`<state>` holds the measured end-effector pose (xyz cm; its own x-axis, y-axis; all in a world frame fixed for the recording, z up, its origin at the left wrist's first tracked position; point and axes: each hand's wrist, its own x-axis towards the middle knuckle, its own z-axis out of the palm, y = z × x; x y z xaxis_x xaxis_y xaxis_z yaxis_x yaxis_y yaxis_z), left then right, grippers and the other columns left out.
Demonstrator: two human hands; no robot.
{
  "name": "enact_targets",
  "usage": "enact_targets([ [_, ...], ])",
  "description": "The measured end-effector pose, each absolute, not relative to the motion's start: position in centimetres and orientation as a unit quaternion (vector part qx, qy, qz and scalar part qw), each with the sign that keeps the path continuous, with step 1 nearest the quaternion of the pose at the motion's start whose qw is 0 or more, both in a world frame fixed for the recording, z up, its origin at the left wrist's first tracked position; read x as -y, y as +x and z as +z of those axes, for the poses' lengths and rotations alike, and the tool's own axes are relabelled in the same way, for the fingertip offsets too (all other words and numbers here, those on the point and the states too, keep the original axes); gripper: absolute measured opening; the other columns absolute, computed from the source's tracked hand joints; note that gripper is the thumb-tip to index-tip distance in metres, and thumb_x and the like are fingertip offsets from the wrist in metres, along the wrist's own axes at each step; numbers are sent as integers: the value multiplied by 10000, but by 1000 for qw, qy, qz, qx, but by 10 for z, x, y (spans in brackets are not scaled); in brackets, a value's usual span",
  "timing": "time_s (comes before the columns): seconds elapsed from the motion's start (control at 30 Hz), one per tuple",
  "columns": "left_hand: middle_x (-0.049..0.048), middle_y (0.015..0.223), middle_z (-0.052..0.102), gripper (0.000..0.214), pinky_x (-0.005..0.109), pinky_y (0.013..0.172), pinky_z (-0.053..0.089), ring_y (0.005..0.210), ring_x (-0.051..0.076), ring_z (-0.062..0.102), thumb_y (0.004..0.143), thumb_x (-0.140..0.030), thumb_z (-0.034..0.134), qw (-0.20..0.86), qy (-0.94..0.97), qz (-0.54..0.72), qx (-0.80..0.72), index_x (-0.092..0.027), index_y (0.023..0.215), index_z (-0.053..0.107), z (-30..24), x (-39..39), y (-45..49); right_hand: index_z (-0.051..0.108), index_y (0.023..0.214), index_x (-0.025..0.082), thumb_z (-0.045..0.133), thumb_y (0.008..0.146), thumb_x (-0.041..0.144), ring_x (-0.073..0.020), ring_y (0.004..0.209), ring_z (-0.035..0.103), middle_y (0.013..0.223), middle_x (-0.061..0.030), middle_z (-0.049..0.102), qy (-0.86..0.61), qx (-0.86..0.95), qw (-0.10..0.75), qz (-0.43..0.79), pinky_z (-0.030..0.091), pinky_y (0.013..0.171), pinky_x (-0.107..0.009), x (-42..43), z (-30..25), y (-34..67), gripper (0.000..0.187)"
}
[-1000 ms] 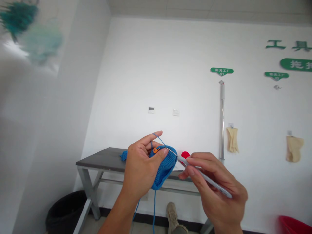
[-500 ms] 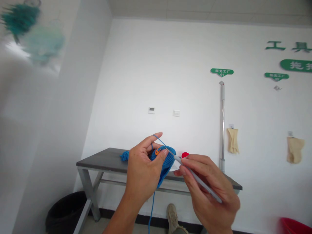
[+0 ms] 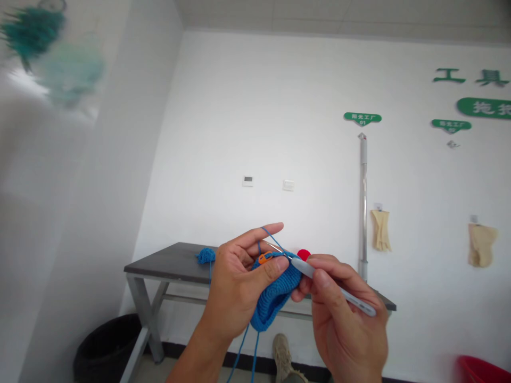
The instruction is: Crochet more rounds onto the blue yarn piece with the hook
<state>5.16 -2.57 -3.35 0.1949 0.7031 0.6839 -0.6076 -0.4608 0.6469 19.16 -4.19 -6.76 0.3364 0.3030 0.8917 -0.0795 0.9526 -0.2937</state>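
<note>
My left hand (image 3: 241,282) pinches the top edge of a blue crochet piece (image 3: 277,295) between thumb and fingers. Blue yarn (image 3: 272,237) runs over its raised index finger down to the work. Clipped near the edge is an orange stitch marker (image 3: 264,258). In my right hand (image 3: 345,311) is a crochet hook with a grey handle (image 3: 353,299), gripped like a pen. Its metal shaft (image 3: 275,248) passes at the piece's upper edge, the tip pointing left behind my left thumb. Two blue strands hang below the piece.
Behind my hands stands a dark table (image 3: 167,261) bearing a blue yarn bundle (image 3: 206,256) and a red round object (image 3: 304,255). A black bin (image 3: 106,346) is on the floor at left, a red container (image 3: 481,368) at lower right. A metal pole (image 3: 363,207) and gloves (image 3: 381,230) hang on the wall.
Both hands and the crochet piece have shifted slightly right. The piece is turned so more of its hollow underside shows, and the hook's shaft now extends farther past the edge.
</note>
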Motion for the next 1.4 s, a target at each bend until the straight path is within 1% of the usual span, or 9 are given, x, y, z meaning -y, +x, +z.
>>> enact_targets([
  [0.2,84,884,847,468,236,664,585,704,159,745,729,-206,952,507,554,659,-43,-147,1172,813,-33,32,55,842,913,227,797,923,300,-127,579,697,761,-27,758,-93,557,818,114,615,557,-243,40,-69,190,86],
  [0.27,78,850,846,460,235,661,587,714,168,753,717,-208,957,507,538,672,-53,-144,1150,819,-32,33,56,833,953,230,760,947,220,-139,608,714,876,-41,773,-116,560,820,27,628,566,-274,40,-75,189,74],
  [0.43,80,815,842,498,247,627,593,646,163,732,697,-226,973,538,503,672,-71,-134,1160,816,-29,35,56,811,1154,274,761,903,63,-192,864,790,1090,-58,782,-203,555,754,-285,674,696,-281,45,-90,181,332],
  [0.53,68,752,820,545,213,612,575,619,142,720,656,-201,1003,574,492,653,-51,-127,1165,823,-28,33,52,778,1273,298,774,899,74,-225,941,795,1109,-61,795,-231,553,720,-350,694,796,-321,49,-96,180,436],
  [0.67,70,716,803,610,213,568,561,579,145,703,586,-194,1040,606,498,619,-33,-137,1158,835,-29,28,46,783,1287,314,791,891,80,-222,932,798,1091,-44,801,-208,570,716,-344,695,778,-311,52,-93,182,461],
  [0.87,55,718,777,631,224,552,546,570,149,687,608,-216,1030,583,535,609,-56,-143,1199,824,-28,30,35,795,1278,322,792,888,48,-190,926,794,1115,-22,798,-139,629,708,-289,697,695,-263,56,-82,193,476],
  [1.03,99,781,811,676,249,563,558,599,175,699,614,-262,1026,559,567,597,-96,-146,1243,808,-25,38,29,802,1257,344,799,887,61,-204,933,791,1112,-15,799,-144,643,711,-245,720,699,-298,60,-80,203,466],
  [1.3,71,739,790,671,213,507,498,547,132,620,637,-284,1007,484,596,629,-122,-130,1256,801,-24,33,26,798,1268,332,737,921,61,-236,935,822,1150,-53,814,-183,661,666,-292,727,682,-291,69,-82,206,445],
  [1.4,60,739,780,647,211,510,493,558,129,610,670,-291,985,449,609,639,-137,-129,1269,798,-24,32,27,813,1237,317,737,926,72,-242,930,828,1134,-53,831,-189,659,660,-308,735,736,-314,67,-86,206,404],
])
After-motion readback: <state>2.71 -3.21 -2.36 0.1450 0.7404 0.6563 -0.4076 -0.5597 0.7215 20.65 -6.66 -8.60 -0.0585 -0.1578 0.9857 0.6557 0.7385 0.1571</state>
